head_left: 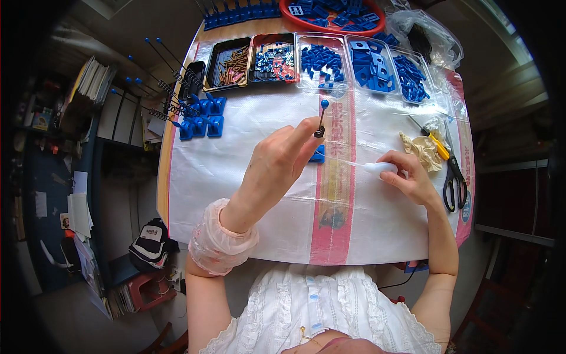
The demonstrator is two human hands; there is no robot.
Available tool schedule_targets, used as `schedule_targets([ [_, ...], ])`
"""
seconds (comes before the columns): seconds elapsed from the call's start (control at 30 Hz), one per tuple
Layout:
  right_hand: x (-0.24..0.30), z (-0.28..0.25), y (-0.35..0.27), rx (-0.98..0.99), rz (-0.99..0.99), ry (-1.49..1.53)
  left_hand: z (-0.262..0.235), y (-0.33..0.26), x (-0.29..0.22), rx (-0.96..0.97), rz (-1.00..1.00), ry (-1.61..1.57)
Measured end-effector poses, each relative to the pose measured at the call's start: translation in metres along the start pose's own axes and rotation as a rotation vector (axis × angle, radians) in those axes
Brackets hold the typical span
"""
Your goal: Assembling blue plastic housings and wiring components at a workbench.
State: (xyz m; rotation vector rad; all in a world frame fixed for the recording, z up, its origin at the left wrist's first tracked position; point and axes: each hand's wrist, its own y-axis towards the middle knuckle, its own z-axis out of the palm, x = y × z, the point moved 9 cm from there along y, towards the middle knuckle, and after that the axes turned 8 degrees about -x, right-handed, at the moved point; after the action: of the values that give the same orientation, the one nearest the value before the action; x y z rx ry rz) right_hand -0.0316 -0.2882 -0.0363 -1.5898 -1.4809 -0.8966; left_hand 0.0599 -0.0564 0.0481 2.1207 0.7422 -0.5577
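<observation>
Near the middle of the table my left hand [280, 153] is closed in a pinch on a dark coil spring with a thin stem, topped by a blue ball [325, 104]. Just below those fingertips sits a small blue plastic base [317, 154], partly hidden by the hand; whether the spring joins it I cannot tell. My right hand [411, 177] grips a small white squeeze bottle [380, 170], held on its side. Its thin clear nozzle points left toward the blue base. A loose frilled sleeve cover [223, 239] wraps my left forearm.
Finished-looking spring pieces on blue bases [200, 125] stand at the left. Along the back run trays of screws [234, 66], small nuts [274, 62] and blue parts [321, 62], with a red basin [377, 26] behind. Scissors [454, 184], a yellow-handled tool [438, 147] and crumpled paper [421, 152] lie right.
</observation>
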Motion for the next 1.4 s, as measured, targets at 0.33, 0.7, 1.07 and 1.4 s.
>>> schedule_targets([
  [0.33,0.000,-0.003,0.001,-0.024,-0.008,0.032,0.001,0.000,0.001,-0.006,0.001,-0.012],
  [0.7,0.000,-0.004,-0.002,0.003,0.008,0.013,0.000,0.000,0.000,-0.011,0.008,-0.012],
  [1.07,-0.003,-0.067,-0.004,-0.367,-0.034,0.520,0.001,-0.001,0.001,-0.020,0.020,-0.015],
  [1.4,0.020,-0.071,0.017,-0.392,-0.013,0.303,0.000,-0.001,0.001,-0.031,0.015,-0.023],
])
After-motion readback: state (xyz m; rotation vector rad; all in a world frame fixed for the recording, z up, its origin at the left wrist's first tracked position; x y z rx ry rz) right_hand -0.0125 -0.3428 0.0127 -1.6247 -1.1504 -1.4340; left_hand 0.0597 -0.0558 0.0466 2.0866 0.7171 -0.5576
